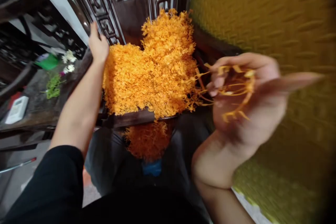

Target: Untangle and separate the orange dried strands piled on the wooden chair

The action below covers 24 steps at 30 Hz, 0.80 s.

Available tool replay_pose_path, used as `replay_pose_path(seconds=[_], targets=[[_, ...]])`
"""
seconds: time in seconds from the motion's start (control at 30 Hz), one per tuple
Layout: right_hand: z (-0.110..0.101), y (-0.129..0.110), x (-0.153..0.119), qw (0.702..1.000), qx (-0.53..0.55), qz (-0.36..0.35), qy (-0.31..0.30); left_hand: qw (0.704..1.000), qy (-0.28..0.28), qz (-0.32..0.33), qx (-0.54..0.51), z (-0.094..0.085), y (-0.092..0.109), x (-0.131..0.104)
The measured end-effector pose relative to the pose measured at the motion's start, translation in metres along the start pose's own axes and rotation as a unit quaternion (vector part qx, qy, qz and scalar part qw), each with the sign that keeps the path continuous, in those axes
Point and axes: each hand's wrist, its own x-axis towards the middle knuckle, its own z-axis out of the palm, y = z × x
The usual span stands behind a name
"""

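Note:
A large heap of orange, frilly, branching flower-like strands fills the middle of the view, on a dark wooden seat. My left hand lies along the heap's left side, fingers stretched forward and apart; its far side is partly hidden. To the right of the heap, my right hand is turned palm up, with fingers curled and the thumb sticking out to the right. A few thin orange strands lie across its palm and fingers, some trailing toward the heap.
A carved dark wooden panel stands behind the heap. On the left bench are white flowers, a green item, green strands and a white remote-like device. A woven yellow surface curves along the right. More orange strands hang between my legs.

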Motion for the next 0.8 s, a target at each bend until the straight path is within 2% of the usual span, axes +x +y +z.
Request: replay_pose_path(seconds=[0.1, 0.13, 0.2, 0.23, 0.3, 0.33, 0.37, 0.43, 0.47, 0.57, 0.63, 0.7, 0.8], targets=[[-0.023, 0.007, -0.029, 0.984, 0.048, -0.001, 0.174, 0.997, 0.031, 0.046, -0.06, -0.017, 0.01, 0.002], [-0.029, 0.014, -0.046, 0.98, 0.042, 0.013, 0.193, 0.995, 0.025, 0.062, -0.077, -0.024, 0.019, -0.007], [-0.032, 0.031, -0.089, 0.973, -0.017, 0.059, 0.221, 0.987, -0.01, 0.123, -0.101, -0.039, 0.039, -0.04], [-0.029, 0.041, -0.113, 0.975, -0.047, 0.082, 0.203, 0.979, -0.025, 0.168, -0.109, -0.046, 0.049, -0.062], [-0.01, 0.058, -0.16, 0.984, -0.083, 0.102, 0.118, 0.959, -0.06, 0.246, -0.125, -0.059, 0.069, -0.111], [0.006, 0.067, -0.181, 0.989, -0.094, 0.114, 0.018, 0.952, -0.085, 0.264, -0.127, -0.063, 0.076, -0.136], [0.026, 0.077, -0.198, 0.982, -0.096, 0.119, -0.11, 0.947, -0.112, 0.272, -0.13, -0.066, 0.081, -0.16], [0.072, 0.099, -0.221, 0.918, -0.085, 0.116, -0.369, 0.946, -0.156, 0.248, -0.141, -0.066, 0.082, -0.205], [0.096, 0.113, -0.226, 0.891, -0.082, 0.116, -0.431, 0.948, -0.173, 0.224, -0.143, -0.064, 0.077, -0.224], [0.156, 0.154, -0.231, 0.866, -0.126, 0.137, -0.464, 0.957, -0.165, 0.162, -0.174, -0.051, 0.048, -0.267], [0.174, 0.174, -0.233, 0.855, -0.189, 0.104, -0.472, 0.956, -0.148, 0.151, -0.204, -0.043, 0.025, -0.283], [0.175, 0.186, -0.236, 0.833, -0.221, 0.058, -0.504, 0.951, -0.148, 0.154, -0.224, -0.041, 0.007, -0.29], [0.162, 0.194, -0.239, 0.788, -0.22, 0.026, -0.575, 0.95, -0.14, 0.143, -0.241, -0.047, -0.009, -0.293]])
